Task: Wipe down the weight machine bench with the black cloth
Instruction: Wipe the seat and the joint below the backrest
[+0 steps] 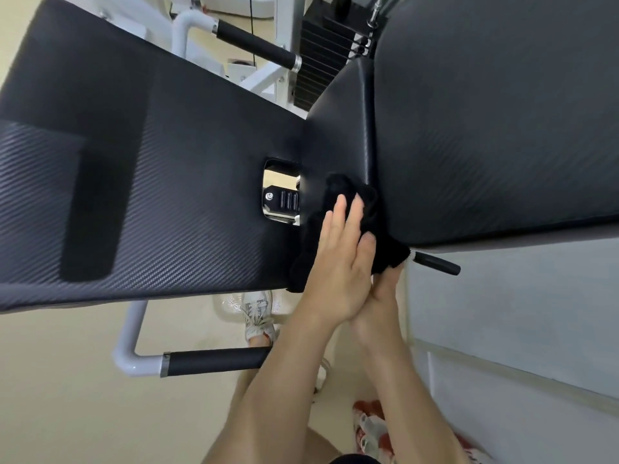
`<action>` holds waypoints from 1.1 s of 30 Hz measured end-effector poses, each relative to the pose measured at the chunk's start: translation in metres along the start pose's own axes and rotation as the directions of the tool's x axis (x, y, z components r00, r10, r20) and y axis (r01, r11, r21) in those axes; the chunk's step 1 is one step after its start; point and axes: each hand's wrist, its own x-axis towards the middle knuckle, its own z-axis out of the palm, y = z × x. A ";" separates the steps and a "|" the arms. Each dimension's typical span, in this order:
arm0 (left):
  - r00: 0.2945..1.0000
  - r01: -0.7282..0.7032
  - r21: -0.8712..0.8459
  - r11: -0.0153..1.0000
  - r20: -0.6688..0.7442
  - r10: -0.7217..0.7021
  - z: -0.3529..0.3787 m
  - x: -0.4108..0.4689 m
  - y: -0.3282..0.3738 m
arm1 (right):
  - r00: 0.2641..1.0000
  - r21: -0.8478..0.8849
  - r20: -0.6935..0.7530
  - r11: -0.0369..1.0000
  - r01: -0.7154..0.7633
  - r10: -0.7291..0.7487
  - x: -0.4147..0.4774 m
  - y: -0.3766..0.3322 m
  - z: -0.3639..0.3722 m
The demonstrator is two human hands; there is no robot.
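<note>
The left hand [338,259] lies flat with straight fingers, pressing the black cloth [388,254] onto the weight machine bench [167,169]. The right hand [385,296], half hidden, grips the cloth's end. The cloth is just right of the shiny metal hinge [281,192].

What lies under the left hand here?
The black cloth, pressed by the left hand against the bench near the gap between pads. The right hand sits partly beneath, at the cloth's lower edge. The bench surface under the cloth is covered.
</note>
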 end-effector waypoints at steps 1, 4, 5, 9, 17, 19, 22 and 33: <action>0.999 0.032 -0.042 0.999 0.000 -0.032 -0.003 0.005 -0.004 | 1.000 -0.011 -0.013 1.000 -0.010 0.010 0.003 -0.002 0.005; 0.993 0.116 -0.116 0.986 0.018 -0.115 -0.007 0.014 -0.008 | 0.992 -0.017 -0.118 0.999 -0.043 0.040 0.008 0.001 0.011; 0.991 0.135 -0.124 0.983 0.027 -0.133 -0.009 0.016 -0.008 | 0.985 0.005 -0.155 0.997 -0.075 0.075 0.009 0.003 0.013; 0.984 0.172 -0.077 0.982 -0.041 -0.176 -0.016 0.014 -0.010 | 0.914 -0.045 -0.368 0.979 -0.201 0.171 0.008 -0.001 0.021; 0.843 0.214 0.019 0.977 -0.508 -0.175 -0.061 -0.005 -0.024 | 0.916 -0.030 -0.266 0.948 -0.318 0.299 -0.006 -0.021 0.062; 0.834 0.217 0.157 0.963 -0.542 -0.100 -0.077 0.004 -0.033 | 0.899 -0.043 -0.200 0.913 -0.405 0.390 0.012 -0.012 0.077; 0.902 0.253 0.526 0.812 -0.432 -0.001 -0.088 0.019 -0.059 | 0.809 -0.101 -0.068 0.803 -0.588 0.584 0.034 0.002 0.090; 0.857 -0.454 0.882 0.130 0.472 -0.209 -0.113 0.026 -0.117 | 0.917 -0.293 0.119 0.896 -0.334 0.380 0.027 0.048 0.115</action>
